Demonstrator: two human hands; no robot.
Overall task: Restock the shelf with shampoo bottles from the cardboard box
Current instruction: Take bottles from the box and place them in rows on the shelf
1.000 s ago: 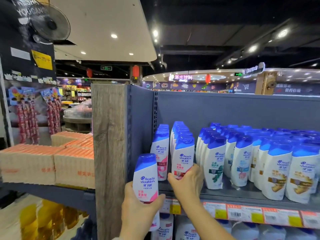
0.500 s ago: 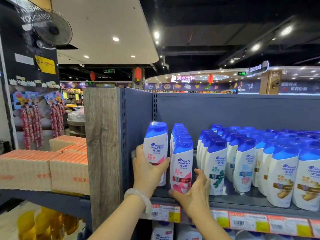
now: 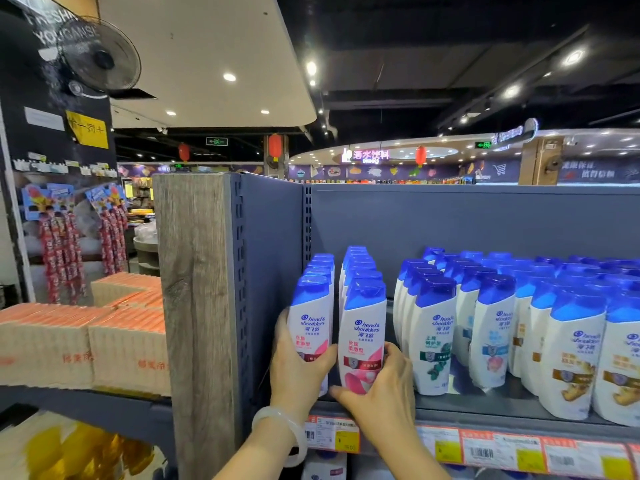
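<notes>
My left hand [image 3: 299, 374] grips a white shampoo bottle [image 3: 311, 317] with a blue cap and pink label, standing at the front of the leftmost row on the grey shelf [image 3: 485, 415]. My right hand [image 3: 377, 393] holds the foot of the neighbouring pink-label bottle [image 3: 363, 336], which fronts the second row. Both bottles stand upright, side by side. The cardboard box is out of view.
Rows of similar blue-capped bottles [image 3: 491, 327] fill the shelf to the right. A wooden post [image 3: 194, 306] and grey side panel [image 3: 273, 271] bound the shelf on the left. Orange-topped cartons [image 3: 83, 344] lie on the neighbouring shelf. Price tags [image 3: 481, 452] line the shelf edge.
My left hand lifted the bottle from below shelf level and set it at the front of the leftmost row. My right hand stayed on the second-row bottle, sliding to its foot.
</notes>
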